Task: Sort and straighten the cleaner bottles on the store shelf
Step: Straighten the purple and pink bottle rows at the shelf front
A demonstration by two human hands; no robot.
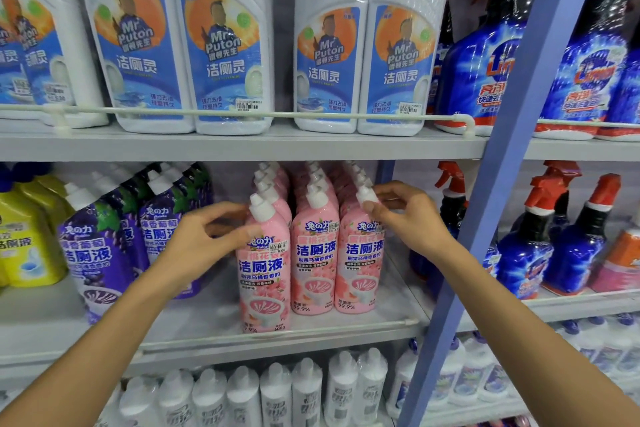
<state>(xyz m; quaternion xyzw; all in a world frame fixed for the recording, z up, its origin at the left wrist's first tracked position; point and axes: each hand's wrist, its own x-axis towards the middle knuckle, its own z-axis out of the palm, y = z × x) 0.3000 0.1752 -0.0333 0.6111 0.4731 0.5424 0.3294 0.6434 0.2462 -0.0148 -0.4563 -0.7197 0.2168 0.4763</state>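
head view: the risk starts at the left, where the purple bottles (pixel 100 253) stand just beside the left hand (pixel 204 239); a wrist swung wide could knock them over, i judge. the left pink bottle (pixel 263 270) stands nearer than its row, close to the front rail (pixel 277 331), and it is held only high up at the neck, so a quick push could tip its base or send it against the middle pink bottle (pixel 313 253) and topple the tight rows behind. on the right, turning the right pink bottle (pixel 362 253) by its cap alone might loosen the cap rather than turn the body, and an elbow drifting right could brush the spray bottles (pixel 526 253) past the blue upright (pixel 485 218). as for place: the pink bottles stand on the middle shelf (pixel 398 295) in three rows running far, between the two hands. the left hand curls finger and thumb round the neck of the left one, from its left side; the right hand (pixel 408 215) pinches the white cap of the right one, from its right; the middle one is touched by neither.
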